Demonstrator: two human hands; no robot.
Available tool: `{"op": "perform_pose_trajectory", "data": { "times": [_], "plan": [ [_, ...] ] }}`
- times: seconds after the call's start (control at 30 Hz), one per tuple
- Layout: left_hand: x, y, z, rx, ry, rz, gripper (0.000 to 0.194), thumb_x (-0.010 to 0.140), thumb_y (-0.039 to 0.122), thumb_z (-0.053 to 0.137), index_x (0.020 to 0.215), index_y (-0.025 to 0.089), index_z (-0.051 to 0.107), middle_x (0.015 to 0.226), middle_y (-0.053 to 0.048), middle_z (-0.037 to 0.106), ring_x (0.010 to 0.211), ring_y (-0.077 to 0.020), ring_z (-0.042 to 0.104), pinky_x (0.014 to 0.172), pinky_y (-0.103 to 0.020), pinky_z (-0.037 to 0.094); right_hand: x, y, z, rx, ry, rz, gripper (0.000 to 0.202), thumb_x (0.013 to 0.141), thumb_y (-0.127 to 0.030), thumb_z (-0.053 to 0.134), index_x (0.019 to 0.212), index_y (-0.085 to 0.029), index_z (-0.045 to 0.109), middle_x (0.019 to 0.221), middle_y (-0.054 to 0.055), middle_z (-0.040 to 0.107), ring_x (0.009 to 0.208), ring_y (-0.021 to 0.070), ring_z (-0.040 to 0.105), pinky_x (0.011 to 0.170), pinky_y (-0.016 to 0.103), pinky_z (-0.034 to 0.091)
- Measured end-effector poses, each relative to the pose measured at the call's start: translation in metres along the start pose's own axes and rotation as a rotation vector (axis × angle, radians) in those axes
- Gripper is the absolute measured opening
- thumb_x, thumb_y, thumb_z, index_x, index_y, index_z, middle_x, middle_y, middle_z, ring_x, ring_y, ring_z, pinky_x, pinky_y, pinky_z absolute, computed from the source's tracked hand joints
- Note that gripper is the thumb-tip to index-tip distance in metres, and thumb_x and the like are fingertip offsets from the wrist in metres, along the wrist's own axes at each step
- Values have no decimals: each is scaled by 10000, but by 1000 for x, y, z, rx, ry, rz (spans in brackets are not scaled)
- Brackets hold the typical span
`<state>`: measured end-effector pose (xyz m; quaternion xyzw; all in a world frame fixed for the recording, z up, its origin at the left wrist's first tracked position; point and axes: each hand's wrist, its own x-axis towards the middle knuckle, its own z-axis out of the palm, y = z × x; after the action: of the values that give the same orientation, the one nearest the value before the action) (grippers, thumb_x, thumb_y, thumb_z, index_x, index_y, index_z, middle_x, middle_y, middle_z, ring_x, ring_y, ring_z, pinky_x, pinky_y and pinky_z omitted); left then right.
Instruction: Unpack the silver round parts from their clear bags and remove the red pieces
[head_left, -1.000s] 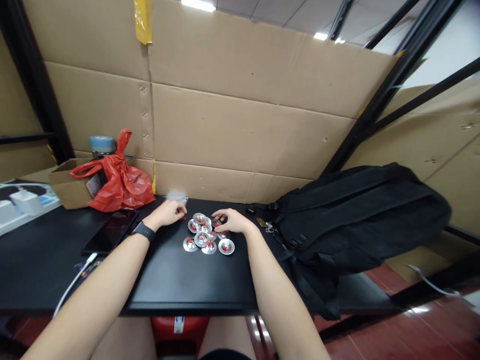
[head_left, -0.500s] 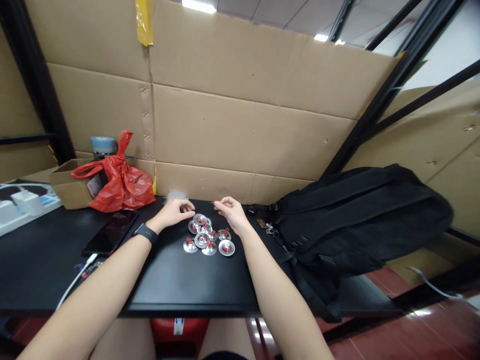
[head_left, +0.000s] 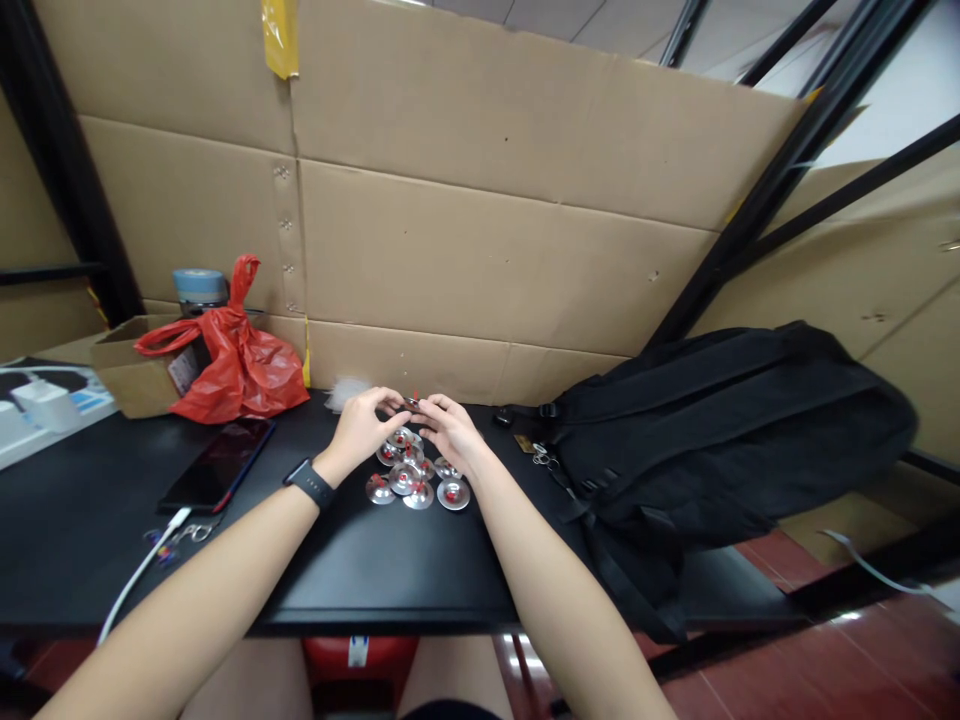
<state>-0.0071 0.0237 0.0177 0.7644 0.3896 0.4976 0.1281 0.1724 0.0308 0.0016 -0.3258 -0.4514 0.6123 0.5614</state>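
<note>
Above the far side of the pile, a small finger cymbal (head_left: 412,403) with a red loop is held between my two hands. My left hand (head_left: 365,422), with a dark watch on its wrist, pinches its left side. Thumb and fingers of my right hand (head_left: 451,432) close on the right side, hiding much of the disc. Below them lie several silver finger cymbals (head_left: 406,479) with red loops, overlapping in a heap on the black table (head_left: 375,560). One single cymbal (head_left: 454,494) rests at the heap's right edge, its hollow side apparently up.
A black backpack (head_left: 720,430) lies at the right with keys (head_left: 541,455) beside it. To the left are a phone (head_left: 219,468), a white cable (head_left: 135,580), a red plastic bag (head_left: 251,365) and a cardboard box (head_left: 135,370). Cardboard panels (head_left: 480,240) stand behind.
My left hand has moved right and taken hold of the cymbal that my right hand was pinching. My right hand has shifted slightly left, so both hands now meet above the heap.
</note>
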Motion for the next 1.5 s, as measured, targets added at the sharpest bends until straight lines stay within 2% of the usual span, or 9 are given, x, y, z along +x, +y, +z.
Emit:
{"op": "perform_pose_trajectory", "data": {
  "times": [0.23,0.4,0.53,0.63,0.83,1.03,1.23,1.37,1.5],
  "plan": [
    [-1,0,5,62,-20,97,84,850,233,620,858,183,687,879,-43,683,786,-163,636,718,-277,496,-4,2,5,-43,-95,-25,530,597,-283,890,999,-230,549,862,12,737,692,136,661,567,214,449],
    [4,-7,2,114,-56,91,127,862,249,573,806,169,654,825,-39,667,715,-151,617,690,-269,486,3,-3,-3,-136,35,-106,510,626,-323,832,1028,-235,532,863,20,742,707,145,659,558,215,442],
    [13,-34,-18,220,-111,-2,132,814,265,599,753,174,673,790,-34,702,689,-156,634,659,-249,478,11,-11,-38,-538,246,-240,463,630,-343,783,1014,-242,544,951,39,742,751,166,664,610,254,478],
    [15,-59,-36,316,-289,-67,134,770,281,623,719,192,709,734,-23,719,666,-164,651,620,-234,464,12,-15,-73,-1036,374,-246,360,606,-265,756,937,-239,617,930,31,732,756,180,664,680,290,500],
    [9,-86,-52,287,-519,-91,141,706,233,600,682,227,738,700,8,741,655,-154,676,625,-204,477,11,-15,-107,-1380,350,-50,258,601,-229,777,849,-231,706,873,45,749,846,213,696,750,291,501],
    [10,-86,-49,245,-538,-95,161,699,275,656,810,210,753,771,-7,752,695,-161,677,655,-216,476,11,-16,-108,-1441,279,-39,230,597,-245,819,814,-240,742,849,38,757,848,222,706,761,291,504],
    [9,-85,-42,323,-582,-22,89,711,237,682,752,216,759,759,-16,749,691,-171,673,677,-238,454,10,-17,-103,-1488,300,33,210,637,-259,807,838,-238,749,909,56,756,930,253,694,838,331,489],
    [8,-89,-34,410,-559,25,124,757,214,631,712,211,747,764,-39,748,690,-183,663,693,-254,461,12,-15,-92,-1493,257,-89,243,694,-266,773,934,-248,741,1024,61,733,1026,273,657,924,404,457],
    [6,-92,-29,394,-526,41,116,762,206,628,692,211,721,779,-57,728,739,-196,657,737,-266,472,15,-8,-76,-1367,122,-263,225,738,-247,726,961,-223,733,1078,75,701,1025,244,640,923,385,471]
  ]
}}
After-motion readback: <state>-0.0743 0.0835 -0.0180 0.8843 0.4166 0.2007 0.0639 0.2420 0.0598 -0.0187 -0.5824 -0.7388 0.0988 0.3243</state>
